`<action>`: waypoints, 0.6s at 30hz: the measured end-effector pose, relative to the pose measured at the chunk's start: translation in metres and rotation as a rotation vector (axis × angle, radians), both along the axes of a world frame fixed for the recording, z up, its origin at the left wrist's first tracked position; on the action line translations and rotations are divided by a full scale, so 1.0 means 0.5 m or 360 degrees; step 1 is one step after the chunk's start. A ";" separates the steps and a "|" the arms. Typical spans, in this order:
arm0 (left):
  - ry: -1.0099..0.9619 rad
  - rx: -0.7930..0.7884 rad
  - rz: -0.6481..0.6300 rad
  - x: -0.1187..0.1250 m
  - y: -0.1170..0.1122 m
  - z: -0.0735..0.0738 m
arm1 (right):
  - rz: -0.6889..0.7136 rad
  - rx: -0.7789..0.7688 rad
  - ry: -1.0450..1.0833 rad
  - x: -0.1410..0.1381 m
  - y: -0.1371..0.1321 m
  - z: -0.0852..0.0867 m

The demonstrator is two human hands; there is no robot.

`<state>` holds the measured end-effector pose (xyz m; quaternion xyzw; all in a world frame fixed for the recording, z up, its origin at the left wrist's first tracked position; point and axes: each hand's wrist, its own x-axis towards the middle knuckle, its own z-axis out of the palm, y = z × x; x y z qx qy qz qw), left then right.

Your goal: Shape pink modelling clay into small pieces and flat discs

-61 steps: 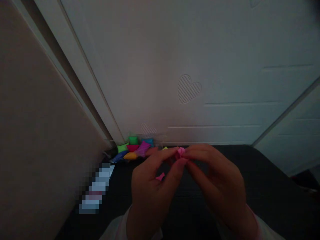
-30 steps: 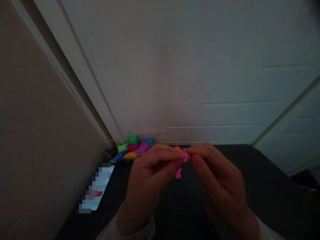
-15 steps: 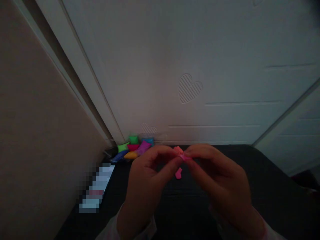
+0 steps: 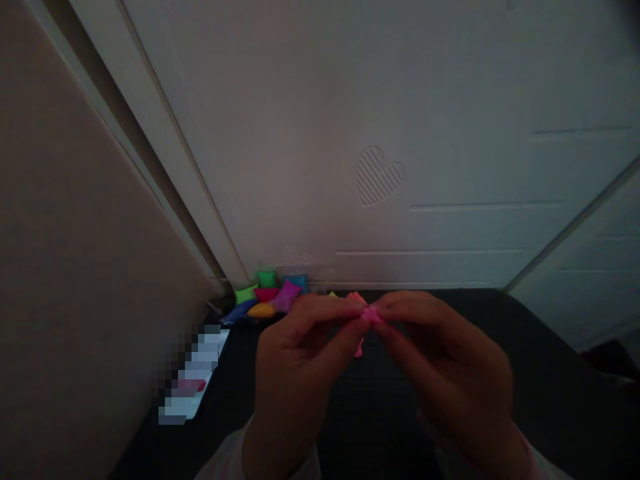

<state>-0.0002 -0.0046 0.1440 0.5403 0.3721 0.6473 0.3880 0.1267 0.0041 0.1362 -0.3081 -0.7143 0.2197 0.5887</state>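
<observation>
A small lump of pink modelling clay point(image 4: 371, 315) is pinched between the fingertips of both hands, above the dark table. My left hand point(image 4: 300, 367) grips its left side with thumb and forefinger; my right hand point(image 4: 455, 367) grips the right side the same way. Just behind the fingertips lies a coral-coloured piece point(image 4: 355, 297), partly covered by them. Below, a second pink piece point(image 4: 359, 351) rests on the table, mostly hidden by my left thumb. A yellow bit point(image 4: 333, 294) peeks out behind my left hand.
Several colourful soft packets point(image 4: 287, 295) are heaped at the table's back left, against a white panel point(image 4: 320, 133) with embossed hearts. In front of them lies a flat phone-like device point(image 4: 197, 380) with a blurred screen. The dark tabletop point(image 4: 540, 400) reaches to the right.
The pink clay between my fingertips looks more bunched up. My right hand has shifted slightly right, and my left thumb now covers more of the pink piece on the table.
</observation>
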 end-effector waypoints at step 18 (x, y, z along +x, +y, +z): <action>0.0598 0.0373 0.0183 -0.001 -0.012 -0.005 | 0.0116 -0.0125 0.0089 0.002 0.012 -0.003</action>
